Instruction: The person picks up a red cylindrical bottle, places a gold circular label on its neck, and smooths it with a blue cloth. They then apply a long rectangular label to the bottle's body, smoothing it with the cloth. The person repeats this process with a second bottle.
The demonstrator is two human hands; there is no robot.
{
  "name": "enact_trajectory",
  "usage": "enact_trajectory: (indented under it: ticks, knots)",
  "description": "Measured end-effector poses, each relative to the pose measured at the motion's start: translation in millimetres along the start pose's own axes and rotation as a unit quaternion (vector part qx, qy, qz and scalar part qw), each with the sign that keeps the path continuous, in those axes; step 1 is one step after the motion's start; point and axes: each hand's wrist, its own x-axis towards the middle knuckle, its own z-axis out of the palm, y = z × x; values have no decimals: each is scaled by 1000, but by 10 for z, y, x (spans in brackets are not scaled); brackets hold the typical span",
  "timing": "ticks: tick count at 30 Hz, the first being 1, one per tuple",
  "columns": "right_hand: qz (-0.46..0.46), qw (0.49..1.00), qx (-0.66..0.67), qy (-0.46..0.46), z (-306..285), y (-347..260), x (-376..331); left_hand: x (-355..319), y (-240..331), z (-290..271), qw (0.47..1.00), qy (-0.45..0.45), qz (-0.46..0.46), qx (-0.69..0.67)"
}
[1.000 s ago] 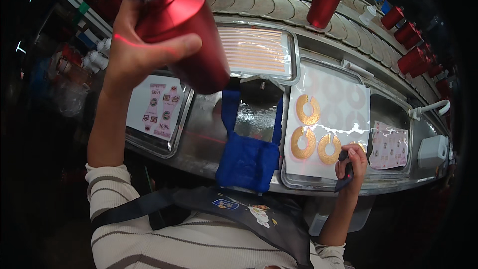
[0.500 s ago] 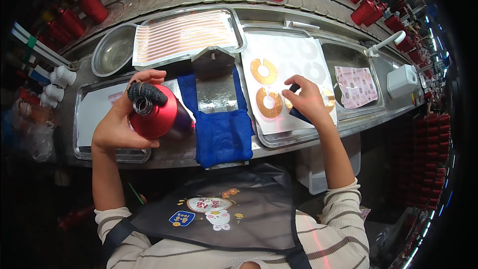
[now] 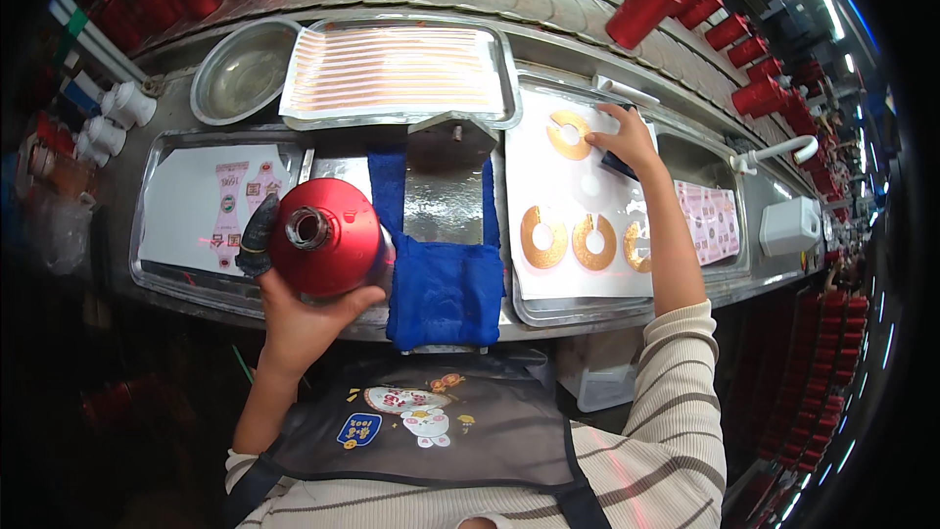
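My left hand (image 3: pixel 304 328) grips a red metal bottle (image 3: pixel 343 260) from below and the side, its open threaded neck turned up toward me. A black finger sleeve (image 3: pixel 257 235) covers one of its fingers. Over the white sheet at right, my right hand (image 3: pixel 632 142) is closed around a dark blue flat piece (image 3: pixel 617 166), partly hidden by the palm. Its thumb and fingertip are at the right edge of a gold split-ring decal (image 3: pixel 568 135). Several more gold rings (image 3: pixel 543 237) lie lower on that sheet; my forearm partly covers one.
Between the hands stands a metal rest (image 3: pixel 443 196) with a blue cloth (image 3: pixel 446 294). A tray of striped strips (image 3: pixel 397 69) and a round metal bowl (image 3: pixel 243 78) are behind. Pink printed decals (image 3: pixel 233 201) lie in the left tray. A sink with a white faucet (image 3: pixel 783 152) is at right.
My right hand has moved farther away, to the upper gold ring, uncovering rings lower on the sheet. The bottle has tipped more upright, with my left hand now below it. The view has shifted.
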Motion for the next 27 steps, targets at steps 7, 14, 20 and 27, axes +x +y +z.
enact_trajectory:
  ticks: [7, 14, 20, 27]
  knots:
    - [-90, 993, 56, -45, 104, 271, 489, 125, -23, -123, 999, -34, 25, 9]
    - [12, 957, 228, -178, -10, 478, 847, 162, 125, -62, 997, -24, 65, 20]
    - [-45, 983, 165, 60, -125, 83, 55, 341, 309, -194, 987, -79, 118, 81]
    - [27, 861, 506, -52, -257, -1058, -1028, 745, -4, -529, 907, -336, -110, -229]
